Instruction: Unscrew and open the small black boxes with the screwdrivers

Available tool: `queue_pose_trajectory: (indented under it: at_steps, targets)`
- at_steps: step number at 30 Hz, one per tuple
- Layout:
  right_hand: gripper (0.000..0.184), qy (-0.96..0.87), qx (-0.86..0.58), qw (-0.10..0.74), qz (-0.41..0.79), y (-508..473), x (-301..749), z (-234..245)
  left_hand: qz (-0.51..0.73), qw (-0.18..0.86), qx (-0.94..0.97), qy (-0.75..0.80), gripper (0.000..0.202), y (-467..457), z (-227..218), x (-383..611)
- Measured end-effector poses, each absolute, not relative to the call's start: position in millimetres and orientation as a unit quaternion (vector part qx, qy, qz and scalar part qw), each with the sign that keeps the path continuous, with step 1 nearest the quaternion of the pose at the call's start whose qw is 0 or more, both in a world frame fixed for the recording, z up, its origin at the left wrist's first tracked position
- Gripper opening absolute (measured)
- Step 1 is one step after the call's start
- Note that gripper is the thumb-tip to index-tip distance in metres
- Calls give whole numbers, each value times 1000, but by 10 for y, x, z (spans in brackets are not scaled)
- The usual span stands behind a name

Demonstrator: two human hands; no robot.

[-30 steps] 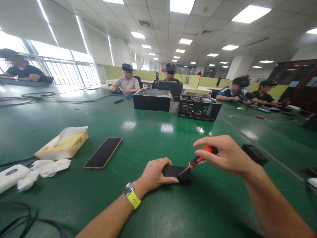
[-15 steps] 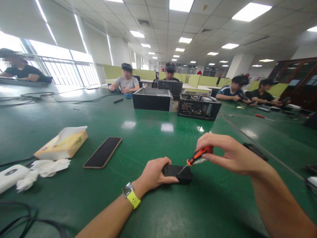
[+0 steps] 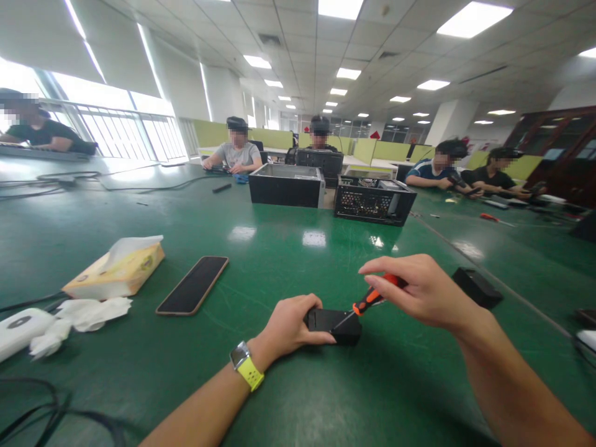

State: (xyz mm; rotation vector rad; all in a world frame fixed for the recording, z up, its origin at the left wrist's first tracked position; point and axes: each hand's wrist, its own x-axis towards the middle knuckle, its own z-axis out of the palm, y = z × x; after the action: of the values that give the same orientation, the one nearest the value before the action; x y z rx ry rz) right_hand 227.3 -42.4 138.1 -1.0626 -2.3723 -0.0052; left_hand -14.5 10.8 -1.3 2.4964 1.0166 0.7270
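A small black box (image 3: 336, 324) lies flat on the green table (image 3: 298, 385) in front of me. My left hand (image 3: 289, 328), with a watch on a yellow strap at the wrist, grips the box's left end. An orange-handled screwdriver (image 3: 371, 297) slants down to the left, its tip resting on the box's top. My right hand (image 3: 419, 290) pinches the handle with fingers closed round it.
A phone (image 3: 193, 284) lies face up at left, beside a tissue box (image 3: 116, 270), crumpled tissues (image 3: 81, 315) and a white device (image 3: 18, 329). Another small black box (image 3: 477, 287) sits right of my hand. Two open black computer cases (image 3: 286, 186) (image 3: 372, 200) stand further back. Several people sit around the table.
My right hand's fingers have shifted on the screwdriver handle, as if turning it, while its tip stays on the box. My left hand and the box have not moved.
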Motion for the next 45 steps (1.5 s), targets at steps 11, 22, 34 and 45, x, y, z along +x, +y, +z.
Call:
queue_pose_trajectory:
  at_steps: [11,22,34,45]
  targets:
    - [16,-906,-341,244,51,-440,2399,1439,262,181,877,361,53,100,-1,-141]
    - [20,-912,-304,259,97,-394,2445,1481,265,189,875,357,54,113,-14,-148]
    - [10,-879,-350,323,-7,-404,2222,1343,255,184,878,360,53,103,-10,-137]
    - [16,-895,-352,266,67,-430,2379,1464,260,189,875,363,53,94,13,-143]
